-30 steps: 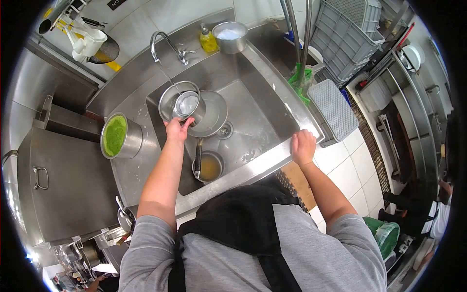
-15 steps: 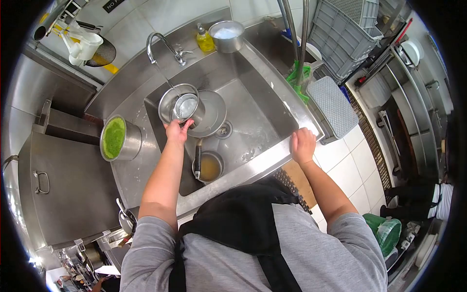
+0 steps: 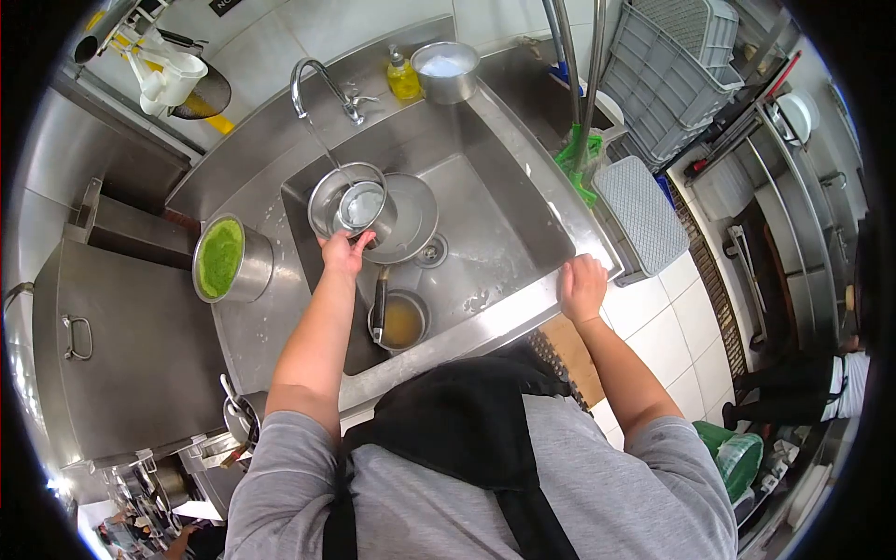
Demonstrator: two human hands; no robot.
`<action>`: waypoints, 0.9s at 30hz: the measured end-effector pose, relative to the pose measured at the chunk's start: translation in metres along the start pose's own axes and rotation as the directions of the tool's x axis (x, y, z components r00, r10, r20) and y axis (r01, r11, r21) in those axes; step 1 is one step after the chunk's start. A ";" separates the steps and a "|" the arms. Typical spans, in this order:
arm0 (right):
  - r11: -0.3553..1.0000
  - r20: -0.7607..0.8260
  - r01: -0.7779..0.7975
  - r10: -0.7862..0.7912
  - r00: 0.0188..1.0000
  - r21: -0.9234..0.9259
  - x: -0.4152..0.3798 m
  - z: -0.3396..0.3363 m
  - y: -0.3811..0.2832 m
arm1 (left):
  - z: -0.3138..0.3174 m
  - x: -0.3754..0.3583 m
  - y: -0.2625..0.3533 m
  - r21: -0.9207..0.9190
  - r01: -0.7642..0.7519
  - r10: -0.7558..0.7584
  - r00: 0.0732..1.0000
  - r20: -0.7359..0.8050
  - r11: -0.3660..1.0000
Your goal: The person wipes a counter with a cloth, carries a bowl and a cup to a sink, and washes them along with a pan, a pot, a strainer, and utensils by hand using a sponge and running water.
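Fingers of my left hand [image 3: 343,252] are wrapped on the near rim of a steel pot [image 3: 322,201], tilted under the running faucet [image 3: 308,84]. Water falls into it; its base looks like a bright disc. Behind it in the sink [image 3: 490,215] lies a wide round pan [image 3: 420,219]. A small pan [image 3: 404,320] with brownish liquid and a black handle stands nearer me. My right hand [image 3: 583,285] rests on the sink's front edge at the right, its fingers curled; nothing shows in them.
A pot of green liquid [image 3: 221,259] stands on the left counter. Behind the sink are a yellow soap bottle [image 3: 403,78] and a metal pot [image 3: 448,75]. Grey crates [image 3: 667,79] stand at the right. Another person's dark-clothed legs [image 3: 784,392] show at the far right.
The view has shifted slightly. My left hand still holds the pot under the water, and my right hand stays on the edge.
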State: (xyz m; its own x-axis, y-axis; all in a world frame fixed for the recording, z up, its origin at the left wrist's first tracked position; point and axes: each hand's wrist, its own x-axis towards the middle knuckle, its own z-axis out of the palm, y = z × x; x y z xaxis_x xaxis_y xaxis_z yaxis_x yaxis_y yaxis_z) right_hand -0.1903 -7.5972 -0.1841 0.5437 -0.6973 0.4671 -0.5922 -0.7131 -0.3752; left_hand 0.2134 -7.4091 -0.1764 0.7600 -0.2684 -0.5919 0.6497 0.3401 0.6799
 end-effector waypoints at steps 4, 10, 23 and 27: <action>1.000 0.012 -0.006 0.006 1.000 -0.004 0.000 0.000 -0.001 | -0.011 0.011 -0.004 -0.011 -0.040 0.041 0.996 0.073 0.999; 0.999 0.023 -0.002 0.003 1.000 -0.034 -0.004 0.006 0.000 | -0.007 -0.003 -0.009 0.046 -0.082 0.080 0.996 0.027 0.996; 0.872 0.105 0.235 -0.306 0.946 0.429 0.106 0.038 -0.083 | 0.017 -0.024 0.064 -0.212 -0.114 0.118 0.993 0.007 0.971; 0.733 0.226 0.106 -0.340 0.913 0.672 0.186 0.183 -0.119 | 0.006 -0.069 0.091 -0.103 -0.189 0.202 0.969 0.141 0.977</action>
State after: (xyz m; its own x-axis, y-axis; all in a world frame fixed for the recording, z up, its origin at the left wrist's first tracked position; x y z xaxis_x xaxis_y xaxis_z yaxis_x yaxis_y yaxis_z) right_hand 0.0899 -7.6551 -0.1994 0.8321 -0.4105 0.3731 0.0239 -0.6455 -0.7634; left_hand 0.2206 -7.3653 -0.0710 0.8705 -0.3184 -0.3752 0.4891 0.4756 0.7311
